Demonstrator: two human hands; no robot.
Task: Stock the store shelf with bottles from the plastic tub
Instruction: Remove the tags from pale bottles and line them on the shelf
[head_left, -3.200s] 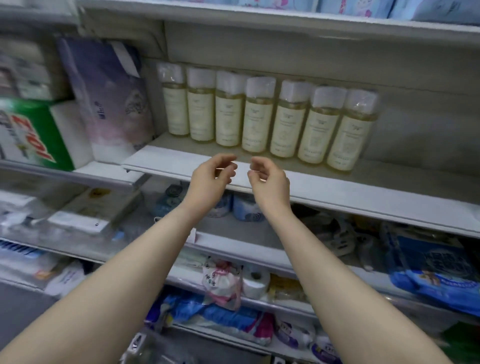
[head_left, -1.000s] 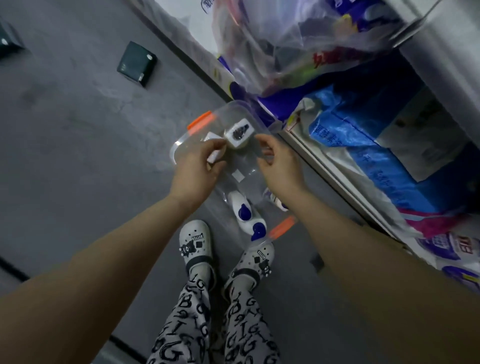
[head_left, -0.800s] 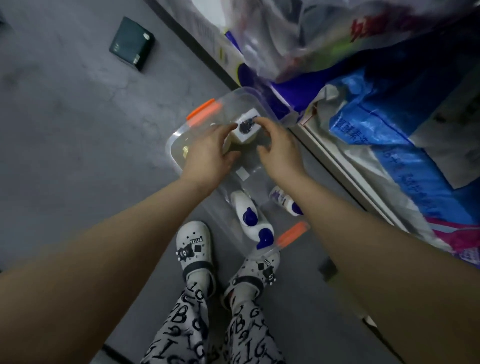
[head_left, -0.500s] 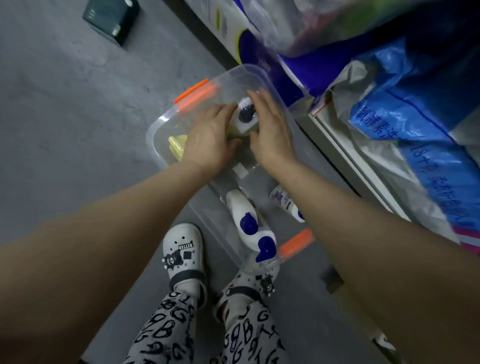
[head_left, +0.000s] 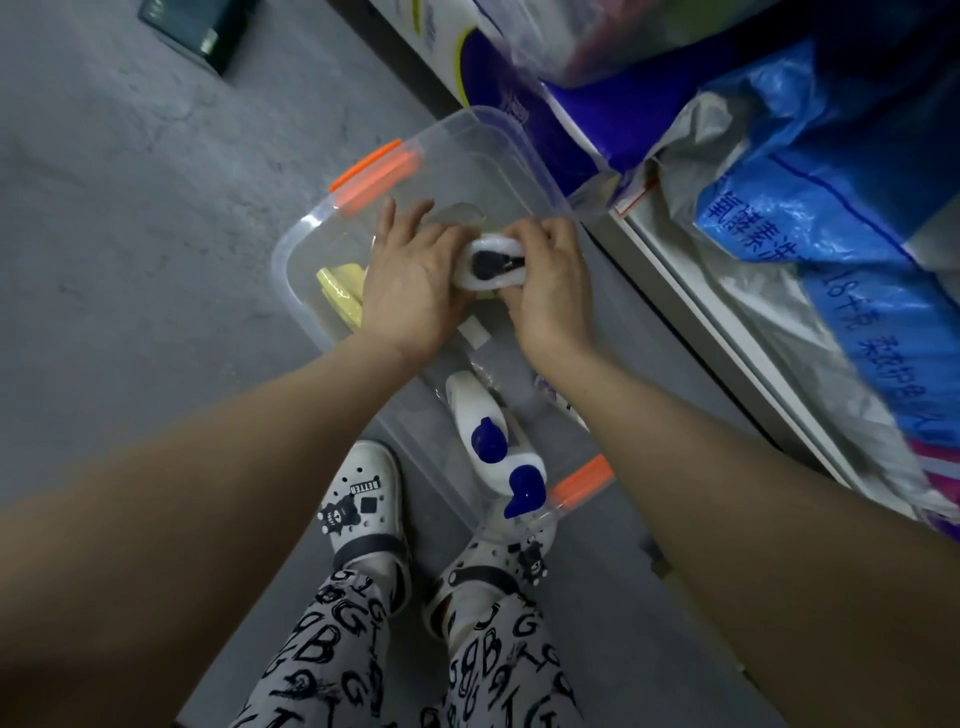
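From the head view, we see our left hand (head_left: 410, 280) and right hand (head_left: 545, 283) closed around one white-capped bottle (head_left: 488, 265) inside the clear tub (head_left: 311, 228) at twelve o'clock. Its slick wrap could slip as we lift, dropping it onto the yellow bottle (head_left: 340, 291) at nine o'clock.

A grey concrete floor (head_left: 130, 234) fills the left and lower parts of the view; it is mottled and faintly cracked. A dark green box-like object (head_left: 200, 23) lies on it at the upper left, cut off by the frame edge, and what it is cannot be made out. Along the right side runs the pale lower edge of a shelving unit (head_left: 691, 280), set diagonally across the view. On it are stacked a large blue plastic bag (head_left: 831, 218) printed with white characters and, further up, purple and white packs (head_left: 498, 67). The light is dim and even.
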